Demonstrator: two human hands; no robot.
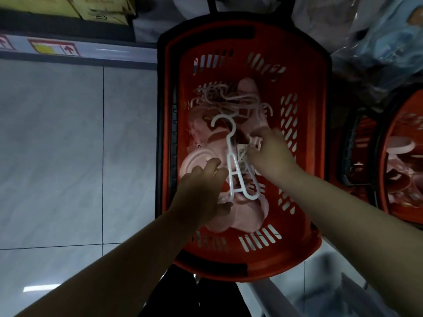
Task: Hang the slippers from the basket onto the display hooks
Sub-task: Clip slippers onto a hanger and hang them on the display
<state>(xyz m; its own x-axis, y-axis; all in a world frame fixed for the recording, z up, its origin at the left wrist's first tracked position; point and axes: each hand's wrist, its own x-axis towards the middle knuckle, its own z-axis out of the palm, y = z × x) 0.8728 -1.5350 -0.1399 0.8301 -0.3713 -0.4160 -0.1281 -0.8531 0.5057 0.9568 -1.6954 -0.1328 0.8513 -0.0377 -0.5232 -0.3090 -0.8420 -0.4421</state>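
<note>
A red plastic basket (304,92) stands on the floor below me, holding several pink slippers (247,216) and a tangle of white plastic hangers (219,99). One white hanger (231,156) with a hook at its top lies over the slippers in the middle. My left hand (201,193) reaches into the basket and its fingers curl around the lower left part of that hanger and the slipper on it. My right hand (270,154) pinches a small tag or clip beside the hanger's stem. No display hooks are in view.
A second red basket (386,156) with more pink slippers stands to the right. Plastic-wrapped goods (377,42) pile up at the top right. A shelf base with a label strip (55,48) and cardboard boxes (68,5) runs along the upper left above grey floor tiles (57,145).
</note>
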